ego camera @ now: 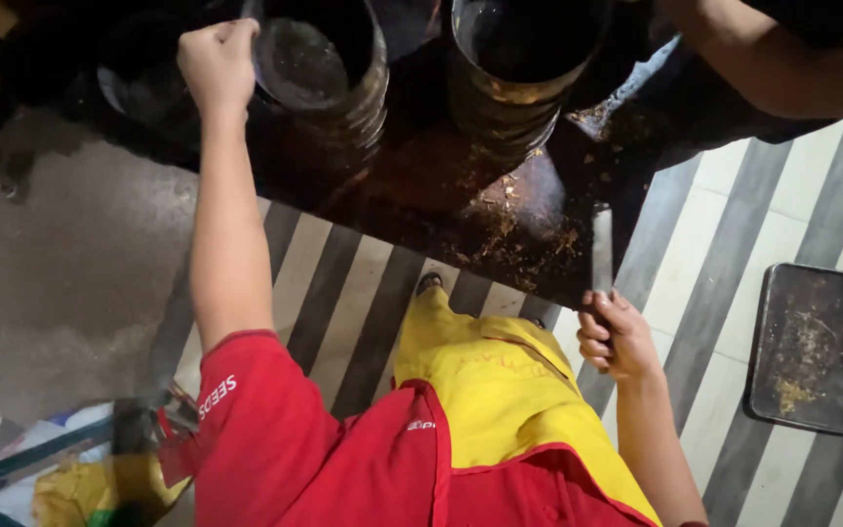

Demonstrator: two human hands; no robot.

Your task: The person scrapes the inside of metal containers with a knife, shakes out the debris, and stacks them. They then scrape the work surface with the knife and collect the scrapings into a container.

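1. The person in a red shirt and yellow apron stands at the near edge of a dark table (421, 185) strewn with brownish crumbs and shreds (514, 229). Scraping or cutting at that edge looks to be the work in hand.
2. The right hand (617, 337) is closed tight round the handle of a knife (601, 256). The flat blade points away from the body and lies along the table's near right corner, beside the crumbs.
3. The left hand (217, 63) is stretched to the far side of the table, curled into a loose fist at the rim of a ribbed metal pot (329, 73). Whether it grips the rim or merely rests there, I cannot tell.
4. A second ribbed pot (519, 68) stands just right of the first.
5. Another person's arm (782, 59) reaches in over the far right corner.
6. A dirty tray (817, 346) lies on the striped floor (704, 283), well apart from the table.
7. Any further stroke calls for the blade kept flat and the pot steadied.
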